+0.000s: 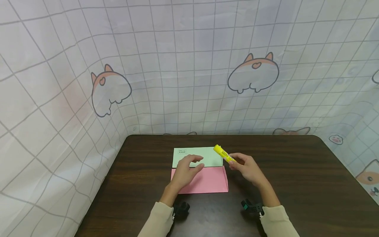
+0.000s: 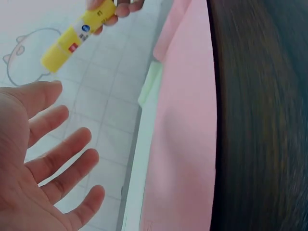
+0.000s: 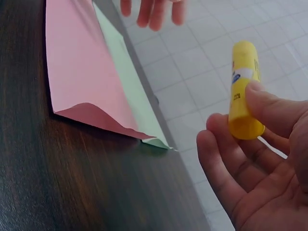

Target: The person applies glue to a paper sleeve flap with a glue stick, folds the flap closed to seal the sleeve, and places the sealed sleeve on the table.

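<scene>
1. Yellow plastic glue stick — a capped cylinder with a blue-and-white label, held in the air above the right end of the envelopes and tilted so its cap end points up and away to the left.
2. Right hand — its grip is clamped on the lower end of the glue stick, thumb on one side and fingertips on the other; a cream sleeve covers the forearm.
3. Left hand — grip apart, holding nothing; fingers loosely spread and hovering over the seam where the two envelopes meet. Whether the palm rests on the paper cannot be told.
4. Pink paper envelope — flat on the worktop, nearest the person, its right corner slightly lifted in the right wrist view.
5. Pale green paper envelope — flat on the worktop just behind the pink one, long edges touching or overlapping; small print in its far left corner.
6. Dark brown wood-grain worktop — carries both envelopes near its middle.
7. White grid-patterned cloth backdrop with cartoon animals — hangs behind and to both sides of the worktop.
</scene>
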A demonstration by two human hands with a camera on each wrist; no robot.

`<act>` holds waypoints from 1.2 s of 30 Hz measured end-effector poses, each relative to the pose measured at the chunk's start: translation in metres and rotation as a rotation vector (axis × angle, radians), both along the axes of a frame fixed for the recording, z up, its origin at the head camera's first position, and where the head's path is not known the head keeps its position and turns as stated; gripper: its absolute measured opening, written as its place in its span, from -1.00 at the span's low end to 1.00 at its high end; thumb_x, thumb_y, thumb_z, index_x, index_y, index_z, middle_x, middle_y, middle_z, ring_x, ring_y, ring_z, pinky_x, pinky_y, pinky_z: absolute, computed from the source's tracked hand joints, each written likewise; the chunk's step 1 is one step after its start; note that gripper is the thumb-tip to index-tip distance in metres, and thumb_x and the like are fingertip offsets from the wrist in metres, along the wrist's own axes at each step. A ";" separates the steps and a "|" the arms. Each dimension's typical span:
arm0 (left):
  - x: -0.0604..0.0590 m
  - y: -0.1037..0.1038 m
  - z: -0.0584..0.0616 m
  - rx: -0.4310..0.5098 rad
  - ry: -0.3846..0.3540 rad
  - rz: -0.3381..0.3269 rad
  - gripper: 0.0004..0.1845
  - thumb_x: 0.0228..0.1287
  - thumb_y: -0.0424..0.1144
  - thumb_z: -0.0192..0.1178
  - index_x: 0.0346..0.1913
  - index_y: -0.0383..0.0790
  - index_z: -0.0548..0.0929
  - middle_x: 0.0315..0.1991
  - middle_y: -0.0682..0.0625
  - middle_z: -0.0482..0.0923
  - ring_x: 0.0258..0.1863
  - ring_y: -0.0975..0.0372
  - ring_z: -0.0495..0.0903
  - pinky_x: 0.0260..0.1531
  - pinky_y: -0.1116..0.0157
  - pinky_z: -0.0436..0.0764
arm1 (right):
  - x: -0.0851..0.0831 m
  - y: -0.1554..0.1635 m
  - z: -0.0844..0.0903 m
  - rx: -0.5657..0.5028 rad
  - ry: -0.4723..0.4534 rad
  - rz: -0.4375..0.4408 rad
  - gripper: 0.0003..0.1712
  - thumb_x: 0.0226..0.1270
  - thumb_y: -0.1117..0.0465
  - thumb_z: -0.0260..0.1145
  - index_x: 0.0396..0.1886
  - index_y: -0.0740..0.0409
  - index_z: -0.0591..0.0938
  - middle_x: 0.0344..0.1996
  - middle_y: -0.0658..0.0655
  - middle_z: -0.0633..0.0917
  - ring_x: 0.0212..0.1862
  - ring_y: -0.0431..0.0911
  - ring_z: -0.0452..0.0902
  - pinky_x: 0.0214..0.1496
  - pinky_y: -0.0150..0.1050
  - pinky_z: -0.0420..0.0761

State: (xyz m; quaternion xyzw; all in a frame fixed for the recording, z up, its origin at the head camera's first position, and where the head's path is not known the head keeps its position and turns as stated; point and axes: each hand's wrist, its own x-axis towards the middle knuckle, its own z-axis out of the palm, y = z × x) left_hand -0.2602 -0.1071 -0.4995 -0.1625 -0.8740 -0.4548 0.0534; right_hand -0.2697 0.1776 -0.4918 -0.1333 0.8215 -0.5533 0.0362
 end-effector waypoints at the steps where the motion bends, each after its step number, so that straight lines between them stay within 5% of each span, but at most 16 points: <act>1: 0.000 0.001 0.000 0.023 -0.009 -0.006 -0.63 0.42 -0.09 0.30 0.22 -0.08 0.67 0.13 -0.12 0.68 0.15 0.07 0.61 0.18 -0.06 0.57 | 0.001 -0.001 0.001 0.010 0.000 0.011 -0.56 0.50 0.16 0.31 0.25 0.28 0.59 0.06 0.39 0.68 -0.04 0.13 0.71 0.04 -0.18 0.73; 15: 0.002 0.008 0.001 0.167 -0.082 -0.016 -0.48 0.39 0.03 0.32 0.36 0.08 0.55 -0.01 0.13 0.73 0.06 0.23 0.64 0.12 0.19 0.61 | 0.002 -0.010 0.001 0.066 0.073 0.137 -0.61 0.47 0.21 0.32 0.21 0.24 0.65 0.00 0.27 0.68 -0.10 0.12 0.70 0.01 -0.03 0.74; 25: 0.004 0.008 0.008 0.231 -0.067 -0.041 -0.50 0.37 -0.01 0.35 0.34 0.07 0.58 -0.01 0.03 0.71 0.02 0.18 0.65 0.08 0.17 0.62 | 0.003 -0.015 0.001 0.109 0.139 0.156 -0.68 0.43 0.26 0.35 0.13 0.21 0.71 -0.14 0.16 0.70 -0.23 -0.10 0.54 -0.18 -0.31 0.62; 36: 0.005 0.007 0.007 0.233 -0.066 -0.094 -0.55 0.36 -0.09 0.37 0.26 -0.07 0.66 0.01 0.06 0.70 0.00 0.20 0.65 0.08 0.15 0.63 | 0.005 -0.020 0.003 0.133 0.166 0.168 -0.69 0.43 0.24 0.36 0.12 0.15 0.72 -0.15 0.10 0.70 -0.22 -0.13 0.51 -0.22 -0.34 0.57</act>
